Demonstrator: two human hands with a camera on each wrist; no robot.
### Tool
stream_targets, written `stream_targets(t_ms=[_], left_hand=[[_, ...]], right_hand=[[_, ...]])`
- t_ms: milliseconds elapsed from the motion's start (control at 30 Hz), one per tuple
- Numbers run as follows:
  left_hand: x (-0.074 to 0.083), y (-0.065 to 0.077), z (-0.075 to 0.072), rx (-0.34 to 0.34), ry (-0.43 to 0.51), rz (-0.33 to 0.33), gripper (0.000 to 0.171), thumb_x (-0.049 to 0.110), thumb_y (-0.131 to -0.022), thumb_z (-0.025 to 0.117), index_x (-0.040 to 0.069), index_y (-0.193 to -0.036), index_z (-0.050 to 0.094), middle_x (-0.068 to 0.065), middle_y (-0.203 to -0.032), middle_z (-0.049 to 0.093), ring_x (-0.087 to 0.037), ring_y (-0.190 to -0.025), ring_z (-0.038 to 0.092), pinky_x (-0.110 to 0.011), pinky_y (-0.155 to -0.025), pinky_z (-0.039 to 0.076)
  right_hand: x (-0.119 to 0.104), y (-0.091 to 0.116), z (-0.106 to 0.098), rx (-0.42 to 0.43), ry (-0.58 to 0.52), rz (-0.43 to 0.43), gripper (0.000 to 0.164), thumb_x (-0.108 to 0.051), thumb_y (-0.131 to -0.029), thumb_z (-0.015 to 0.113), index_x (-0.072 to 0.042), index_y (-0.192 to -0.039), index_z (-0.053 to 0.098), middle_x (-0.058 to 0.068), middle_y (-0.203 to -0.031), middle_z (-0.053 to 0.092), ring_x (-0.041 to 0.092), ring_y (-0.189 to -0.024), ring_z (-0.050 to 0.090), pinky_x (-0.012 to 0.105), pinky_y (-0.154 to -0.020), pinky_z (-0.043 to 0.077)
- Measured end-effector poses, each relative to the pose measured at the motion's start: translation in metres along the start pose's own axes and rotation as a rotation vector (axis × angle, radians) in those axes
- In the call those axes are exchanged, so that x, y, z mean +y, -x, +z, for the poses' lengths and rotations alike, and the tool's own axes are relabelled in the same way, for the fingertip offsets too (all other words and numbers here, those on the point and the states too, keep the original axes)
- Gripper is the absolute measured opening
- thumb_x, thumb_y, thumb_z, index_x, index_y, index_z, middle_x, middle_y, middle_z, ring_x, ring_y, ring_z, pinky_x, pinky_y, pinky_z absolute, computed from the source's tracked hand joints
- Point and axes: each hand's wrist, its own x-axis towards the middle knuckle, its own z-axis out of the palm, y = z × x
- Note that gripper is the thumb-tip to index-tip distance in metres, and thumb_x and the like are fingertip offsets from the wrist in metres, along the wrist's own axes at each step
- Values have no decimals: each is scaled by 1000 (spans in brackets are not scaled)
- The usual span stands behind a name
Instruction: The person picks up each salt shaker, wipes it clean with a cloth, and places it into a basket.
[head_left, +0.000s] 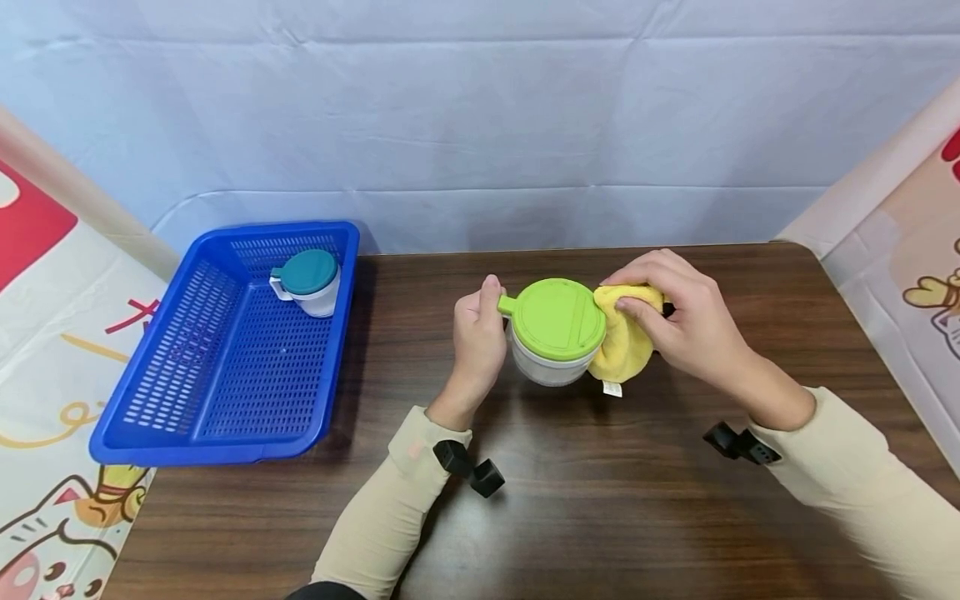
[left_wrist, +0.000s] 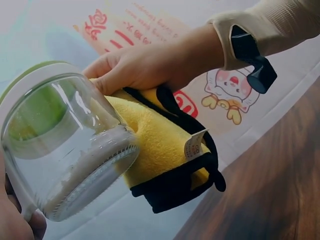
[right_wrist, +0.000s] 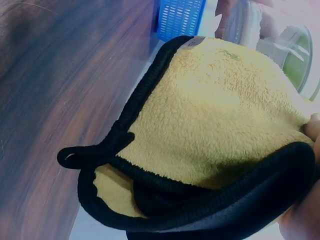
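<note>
A clear glass jar [left_wrist: 75, 145] with a light green lid [head_left: 558, 319] is held up over the table, its base tilted toward the left wrist camera. My left hand [head_left: 480, 333] grips it by the handle, thumb up beside the lid's tab. On the jar's other side, my right hand [head_left: 675, 308] pinches a yellow cloth [head_left: 626, 337] with black edging and a small white tag. The cloth touches the side of the jar. In the right wrist view the cloth [right_wrist: 215, 110] hangs folded, a black loop at its corner; most of the right fingers are hidden there.
To the left stands a blue plastic basket [head_left: 217, 454] with perforated walls. Inside it, near its far right corner, is a jar with a teal lid [head_left: 309, 272]. The dark wooden table [head_left: 600, 517] ends at a pale cloth backdrop [head_left: 480, 125].
</note>
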Motion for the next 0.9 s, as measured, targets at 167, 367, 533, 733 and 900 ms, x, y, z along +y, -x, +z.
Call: stream_targets(t_ms=[167, 367, 533, 733, 900], left_hand=[[-1, 0, 0, 9, -4, -10, 55, 14, -108, 41, 10, -54, 36, 4, -54, 28, -11, -51, 25, -25, -52, 21], [-1, 0, 1, 16, -18, 0, 55, 14, -108, 42, 10, -54, 36, 4, -54, 28, -11, -50, 25, -25, -52, 21], [0, 1, 1, 17, -24, 12, 55, 14, -108, 42, 8, -54, 36, 4, -54, 28, -11, -50, 25, -25, -52, 21], [1, 3, 3, 17, -24, 17, 56, 14, -108, 42, 4, -54, 35, 3, -53, 28, -12, -50, 26, -25, -52, 22], [0, 3, 3, 21, -37, 27, 56, 14, -108, 42, 5, -54, 35, 4, -53, 28, -11, -49, 26, -25, -51, 21]], right_hand=[[1, -3, 2, -11, 17, 42, 31, 18, -77, 75, -1, -102, 74, 9, -98, 69, 10, -101, 56, 21, -88, 41], [4, -7, 5, 2, 13, 66, 32, 18, -77, 76, -3, -102, 74, 7, -99, 69, 11, -100, 56, 20, -88, 41], [4, -12, 7, -10, 3, 89, 31, 16, -80, 76, -4, -103, 75, 6, -102, 69, 10, -102, 56, 20, -88, 41], [4, -16, 8, -24, -12, 102, 26, 13, -84, 74, -3, -104, 75, 8, -103, 70, 10, -102, 55, 22, -86, 40], [4, -20, 11, -40, -19, 105, 25, 12, -85, 73, -3, -105, 75, 6, -103, 70, 11, -102, 55, 22, -87, 40]])
